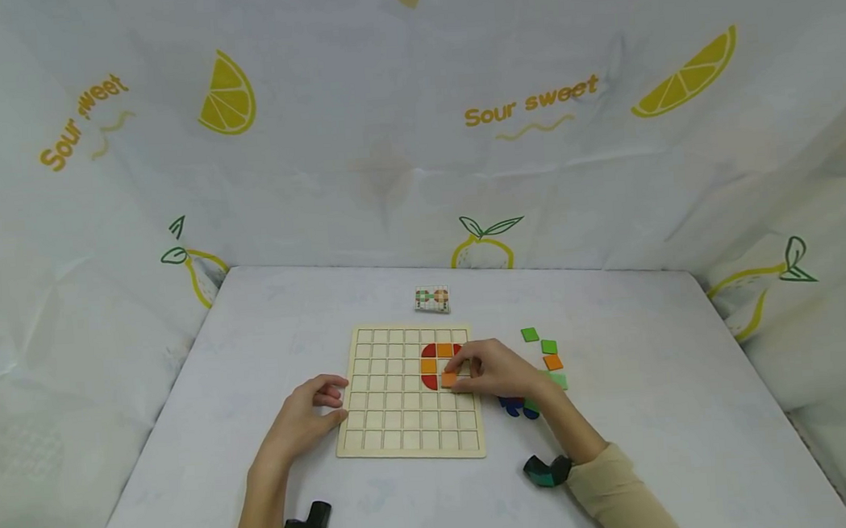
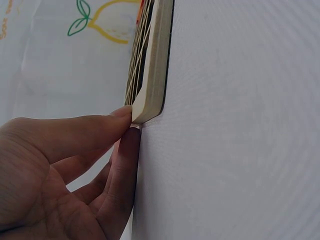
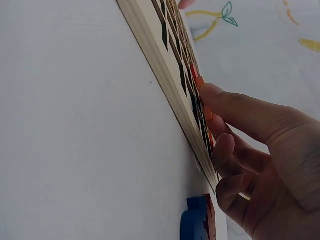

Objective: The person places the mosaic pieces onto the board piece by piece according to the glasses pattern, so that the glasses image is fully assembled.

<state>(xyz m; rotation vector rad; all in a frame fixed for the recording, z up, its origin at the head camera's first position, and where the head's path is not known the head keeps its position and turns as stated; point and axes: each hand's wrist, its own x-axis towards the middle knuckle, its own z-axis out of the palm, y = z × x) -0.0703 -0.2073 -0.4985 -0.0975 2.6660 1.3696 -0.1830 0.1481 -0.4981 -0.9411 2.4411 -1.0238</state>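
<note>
Pinching right hand (image 1: 500, 367): thumb and fingers gripping orange square tile (image 1: 449, 380) over pale wooden gridded board (image 1: 384, 404);
Left hand (image 1: 304, 417): fingers relaxed, slightly bent, touching board's left edge

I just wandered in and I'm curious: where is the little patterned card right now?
In the head view, the little patterned card lies on the white table, just beyond the far edge of the grid board, slightly right of its middle.

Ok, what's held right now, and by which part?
The right hand pinches an orange square tile by its edges; the left hand only touches the left edge of the board.
</note>
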